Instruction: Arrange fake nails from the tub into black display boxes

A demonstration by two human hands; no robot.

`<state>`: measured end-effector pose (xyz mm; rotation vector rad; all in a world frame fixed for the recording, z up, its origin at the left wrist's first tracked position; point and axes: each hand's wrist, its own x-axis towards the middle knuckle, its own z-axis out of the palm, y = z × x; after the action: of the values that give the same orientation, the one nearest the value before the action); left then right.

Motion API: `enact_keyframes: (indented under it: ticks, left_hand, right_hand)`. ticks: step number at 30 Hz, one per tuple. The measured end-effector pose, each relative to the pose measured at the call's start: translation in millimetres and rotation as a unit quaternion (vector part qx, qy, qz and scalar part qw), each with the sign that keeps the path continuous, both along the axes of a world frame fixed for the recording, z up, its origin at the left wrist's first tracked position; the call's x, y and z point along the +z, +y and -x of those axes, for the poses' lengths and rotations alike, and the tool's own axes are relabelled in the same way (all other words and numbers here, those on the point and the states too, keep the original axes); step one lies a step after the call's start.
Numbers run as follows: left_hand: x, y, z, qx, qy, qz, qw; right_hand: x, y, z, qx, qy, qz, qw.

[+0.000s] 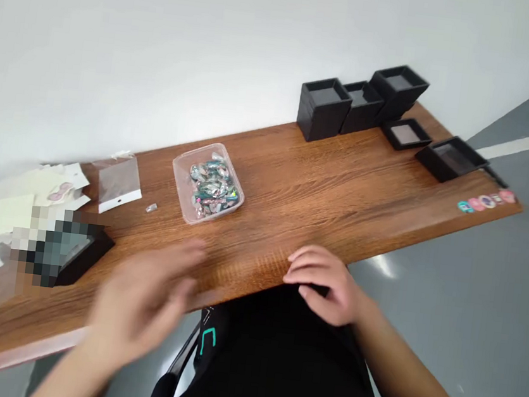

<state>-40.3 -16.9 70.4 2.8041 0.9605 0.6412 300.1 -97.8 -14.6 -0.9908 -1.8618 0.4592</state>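
Observation:
My left hand (143,299), blurred by motion, is above the front edge of the wooden table (268,205). Its fingers are stretched out with the thumb apart, and nothing shows in it. At the table's edge rests my right hand (324,285), fingers loosely bent, with a gap to the thumb and nothing between them. Beyond my left hand stands a clear plastic tub (181,179) of small shiny wrapped pieces (213,187). One small silvery piece (151,208) lies left of the tub. A black box (88,255), partly pixelated, sits left of my left hand.
Clear bags (118,182) and pale printed cards (9,214) lie at the left. Stacked black trays (325,110) stand at the back right by the wall, with single trays (453,157) near them. Round stickers (487,201) line the right corner.

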Motion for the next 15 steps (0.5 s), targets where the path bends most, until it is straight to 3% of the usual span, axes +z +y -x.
enact_keyframes:
  ticks: [2, 4, 5, 7, 9, 12, 15]
  left_hand:
    - [-21.4, -6, -63, -0.156, 0.048, 0.07, 0.984]
    - [-47.2, -4, -113, -0.295, 0.119, 0.143, 0.937]
    - [-59.5, 0, -132, -0.335, 0.13, 0.149, 0.921]
    - [-79.1, 10, -158, -0.374, 0.135, 0.142, 0.907]
    - [-88.9, 18, -169, -0.387, 0.14, 0.132, 0.902]
    - [-86.2, 24, -168, -0.383, 0.152, 0.107, 0.905]
    - [-72.9, 26, -158, -0.385, 0.17, 0.063, 0.905]
  right_hand:
    - [12.4, 7, -30, -0.054, -0.015, -0.006, 0.998]
    - [23.2, 10, -63, -0.103, -0.019, -0.014, 0.994]
    - [26.7, 9, -79, -0.127, -0.012, -0.021, 0.992]
    - [28.3, 3, -113, -0.167, 0.019, -0.044, 0.985]
    - [22.7, -5, -145, -0.222, 0.058, -0.074, 0.97]
    - [9.6, -12, -190, -0.331, 0.09, -0.093, 0.935]
    - [5.6, 1, -225, -0.441, 0.077, -0.069, 0.892]
